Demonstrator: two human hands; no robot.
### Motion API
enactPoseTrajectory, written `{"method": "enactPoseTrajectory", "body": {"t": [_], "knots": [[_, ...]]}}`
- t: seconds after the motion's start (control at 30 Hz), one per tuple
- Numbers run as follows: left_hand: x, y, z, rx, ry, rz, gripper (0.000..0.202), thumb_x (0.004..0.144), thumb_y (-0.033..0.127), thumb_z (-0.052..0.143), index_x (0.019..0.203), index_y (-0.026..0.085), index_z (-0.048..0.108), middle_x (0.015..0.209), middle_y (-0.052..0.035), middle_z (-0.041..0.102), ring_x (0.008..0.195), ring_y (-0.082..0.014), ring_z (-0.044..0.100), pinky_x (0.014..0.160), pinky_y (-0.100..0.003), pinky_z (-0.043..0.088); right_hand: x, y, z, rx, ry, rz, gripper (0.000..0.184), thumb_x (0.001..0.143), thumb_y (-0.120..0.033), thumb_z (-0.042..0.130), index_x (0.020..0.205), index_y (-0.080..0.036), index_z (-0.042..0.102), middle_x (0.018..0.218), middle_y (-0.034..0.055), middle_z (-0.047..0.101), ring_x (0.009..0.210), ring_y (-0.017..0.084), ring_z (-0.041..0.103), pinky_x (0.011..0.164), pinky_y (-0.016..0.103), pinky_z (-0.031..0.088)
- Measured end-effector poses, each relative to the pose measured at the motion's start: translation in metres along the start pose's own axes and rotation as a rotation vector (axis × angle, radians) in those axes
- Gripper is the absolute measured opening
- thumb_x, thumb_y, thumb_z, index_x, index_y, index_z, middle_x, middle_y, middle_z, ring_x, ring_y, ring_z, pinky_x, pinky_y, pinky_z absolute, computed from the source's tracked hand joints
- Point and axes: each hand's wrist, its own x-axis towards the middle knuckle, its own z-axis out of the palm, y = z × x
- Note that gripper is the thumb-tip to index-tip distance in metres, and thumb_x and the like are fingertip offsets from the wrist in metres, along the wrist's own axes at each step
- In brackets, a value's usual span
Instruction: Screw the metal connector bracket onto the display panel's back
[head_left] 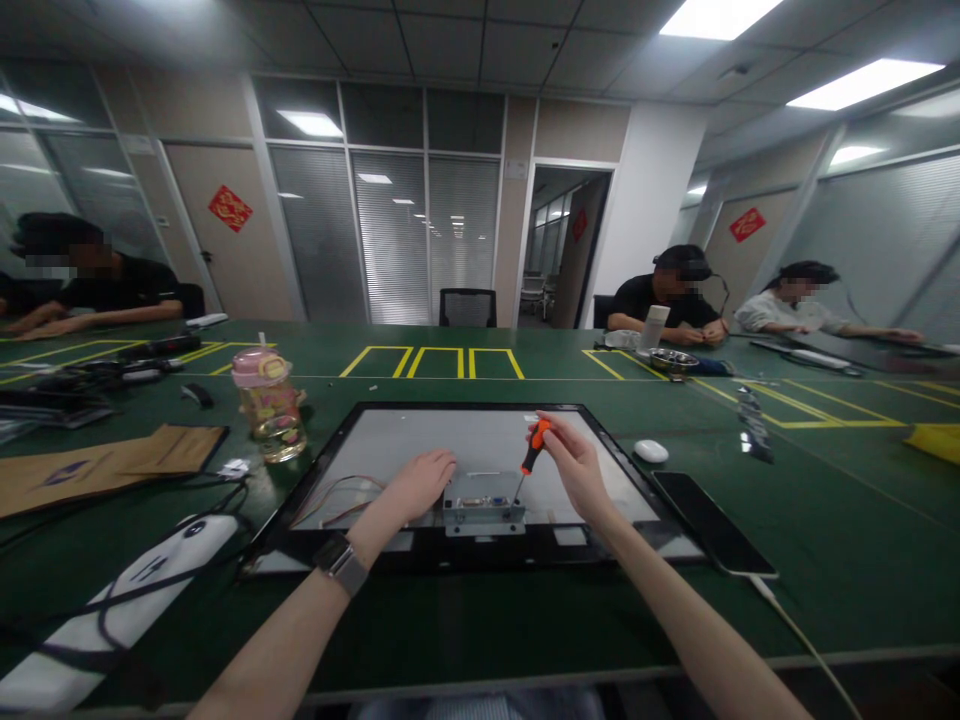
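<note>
A flat display panel with a black frame lies face down or face up, I cannot tell which, on the green table. On it sits a metal bracket with connector ports along its front. My right hand grips an orange and black screwdriver, its shaft slanting down to the bracket's right end. My left hand rests at the bracket's left side, fingers together and partly hidden. Thin wires lie on the panel to the left of that hand.
A pink-lidded bottle, a brown paper bag and a white power strip with cables stand to the left. A phone on a cable and a white case lie to the right. Several people sit across the table.
</note>
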Motion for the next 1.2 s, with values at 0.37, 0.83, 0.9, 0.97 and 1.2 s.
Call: {"method": "enactPoseTrajectory", "body": {"t": [0.37,0.83,0.9,0.97,1.2], "knots": [[0.002,-0.001,0.002,-0.057,0.032,-0.003,0.033,0.093,0.019,0.028,0.113,0.012,0.054,0.123,-0.0141,0.055,0.116,-0.0202,0.049,0.097,-0.037,0.039,0.001,-0.005,0.002,0.075,0.074,0.060,0.016,0.071,-0.032,0.067,0.085,-0.024,0.066,0.073,-0.0013,0.060,0.070,0.015,0.054,0.072,0.031,0.043],[0.002,-0.001,0.004,-0.049,0.035,-0.016,0.035,0.093,0.020,0.027,0.114,0.011,0.053,0.123,-0.0152,0.054,0.115,-0.0209,0.050,0.097,-0.039,0.039,0.001,-0.011,0.000,0.325,-0.088,0.193,0.017,0.071,-0.034,0.069,0.087,-0.027,0.067,0.085,0.0009,0.065,0.083,0.019,0.059,0.092,0.043,0.040],[0.002,0.000,0.003,-0.043,0.036,-0.032,0.036,0.093,0.021,0.026,0.115,0.012,0.053,0.123,-0.0142,0.054,0.115,-0.0205,0.050,0.096,-0.038,0.039,0.001,-0.012,0.001,0.330,-0.102,0.213,0.024,0.071,-0.036,0.068,0.093,-0.027,0.066,0.085,0.0019,0.065,0.084,0.020,0.060,0.092,0.044,0.039],[0.002,0.001,0.002,-0.036,0.032,-0.039,0.036,0.094,0.022,0.025,0.115,0.011,0.053,0.124,-0.0137,0.054,0.115,-0.0203,0.050,0.097,-0.037,0.039,0.001,-0.014,0.001,0.347,-0.123,0.224,0.025,0.073,-0.037,0.066,0.095,-0.026,0.065,0.087,0.0032,0.066,0.086,0.021,0.061,0.093,0.045,0.039],[0.002,0.001,-0.001,0.025,-0.013,-0.010,0.034,0.093,0.018,0.029,0.116,0.011,0.052,0.125,-0.0137,0.053,0.117,-0.0206,0.049,0.099,-0.036,0.037,0.000,-0.013,0.001,0.376,-0.144,0.191,0.011,0.072,-0.032,0.068,0.082,-0.027,0.067,0.086,-0.0001,0.064,0.083,0.016,0.058,0.095,0.043,0.038]]}}
